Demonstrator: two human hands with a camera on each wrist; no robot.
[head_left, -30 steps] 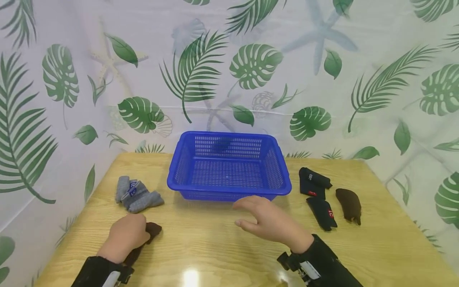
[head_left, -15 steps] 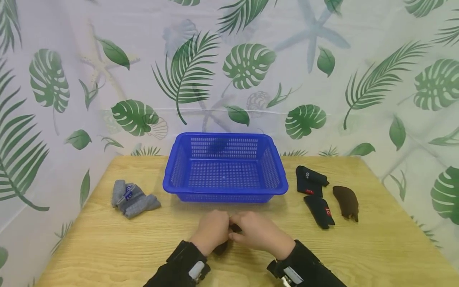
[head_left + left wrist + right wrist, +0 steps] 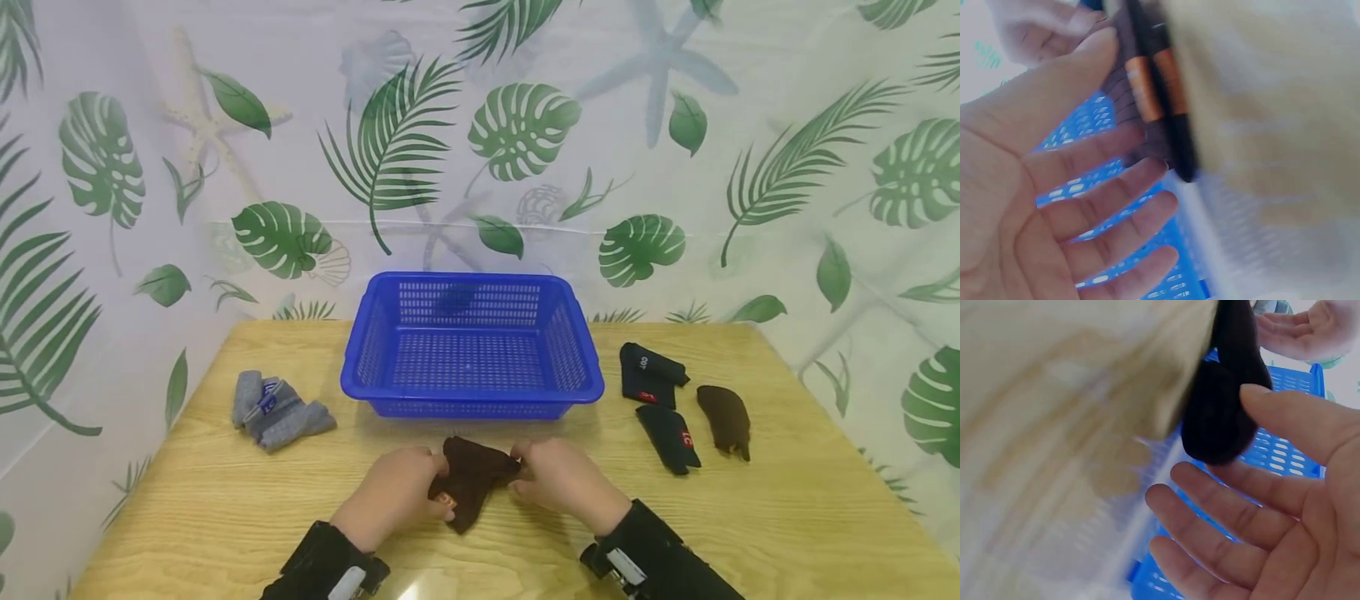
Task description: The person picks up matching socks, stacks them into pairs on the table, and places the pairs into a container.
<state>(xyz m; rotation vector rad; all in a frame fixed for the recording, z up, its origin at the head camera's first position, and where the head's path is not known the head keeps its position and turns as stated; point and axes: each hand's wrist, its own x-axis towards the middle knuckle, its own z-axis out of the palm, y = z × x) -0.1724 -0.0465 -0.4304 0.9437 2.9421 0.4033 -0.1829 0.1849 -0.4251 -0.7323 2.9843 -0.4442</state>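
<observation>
A brown sock (image 3: 476, 475) with an orange mark lies bunched on the table in front of the basket. My left hand (image 3: 397, 496) pinches its left side between thumb and forefinger; in the left wrist view the hand (image 3: 1010, 187) has its other fingers spread beside the sock (image 3: 1125, 103). At the sock's right end, my right hand (image 3: 566, 483) holds the tip. The right wrist view has that hand's (image 3: 1285, 519) thumb and forefinger at the dark end of the sock (image 3: 1219, 419), the remaining fingers loosely extended.
Behind the hands stands a blue basket (image 3: 472, 400) with nothing in it. Grey socks (image 3: 281, 412) lie at the left. On the right are a black folded sock (image 3: 648, 375), another black one (image 3: 669, 439) and a brown one (image 3: 725, 419). A leaf-patterned cloth (image 3: 555, 250) hangs behind.
My left hand has brought the brown sock from the left to the middle, where my right hand met it. The hands have since moved apart, with the sock spread between them.
</observation>
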